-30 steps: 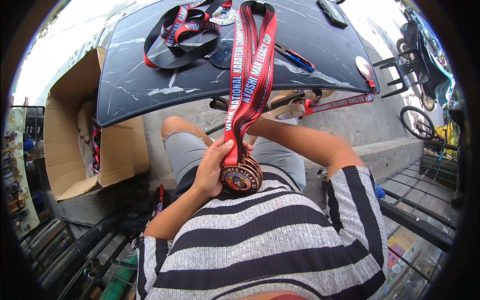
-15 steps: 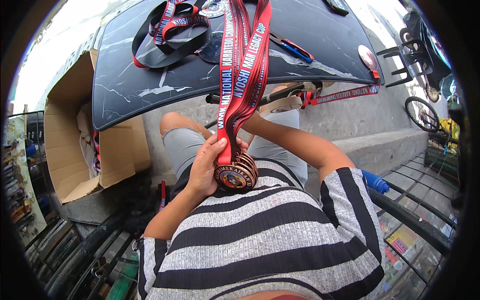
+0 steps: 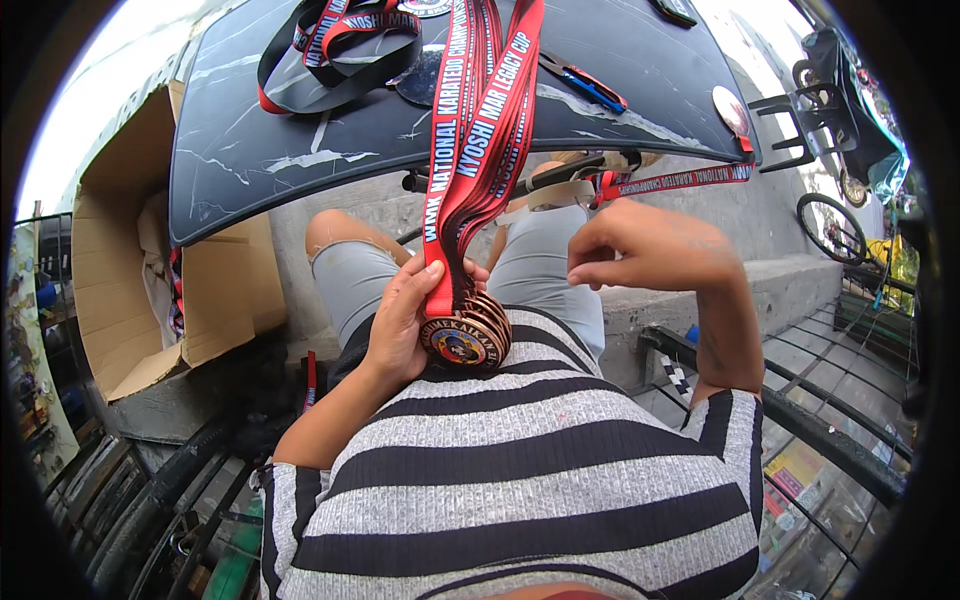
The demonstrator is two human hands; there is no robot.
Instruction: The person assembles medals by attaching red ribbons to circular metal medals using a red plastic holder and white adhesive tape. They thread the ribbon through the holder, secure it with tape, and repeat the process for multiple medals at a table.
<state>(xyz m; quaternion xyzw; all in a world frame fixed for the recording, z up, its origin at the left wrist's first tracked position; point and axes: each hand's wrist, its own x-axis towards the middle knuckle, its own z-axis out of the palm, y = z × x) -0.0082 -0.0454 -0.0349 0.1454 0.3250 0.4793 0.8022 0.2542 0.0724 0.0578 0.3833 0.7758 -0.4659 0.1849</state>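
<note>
My left hand [image 3: 402, 315] is closed around the lower ends of a bundle of red-and-black printed ribbons [image 3: 455, 215], just above a stack of bronze-coloured medals [image 3: 466, 338] at my lap. The ribbons run up onto the black marbled table [image 3: 260, 190]. My right hand [image 3: 655, 245] is raised to the right of the bundle, apart from it. Its fingers bend loosely, with a gap to the thumb, and nothing shows in them. Behind that hand, under the table edge, is a roll of off-white tape [image 3: 562, 195], partly hidden.
A looped ribbon [image 3: 340, 95] and a tool with blue-and-red handles [image 3: 592, 88] lie on the table. One medal [image 3: 732, 110] sits at its right edge, ribbon hanging over. An open cardboard box [image 3: 235, 300] stands left; black metal railing [image 3: 800, 400] runs at right.
My right hand has come out from behind the ribbons and moved right and up, elbow bent. My left hand keeps its grip on the bundle. The view has shifted slightly.
</note>
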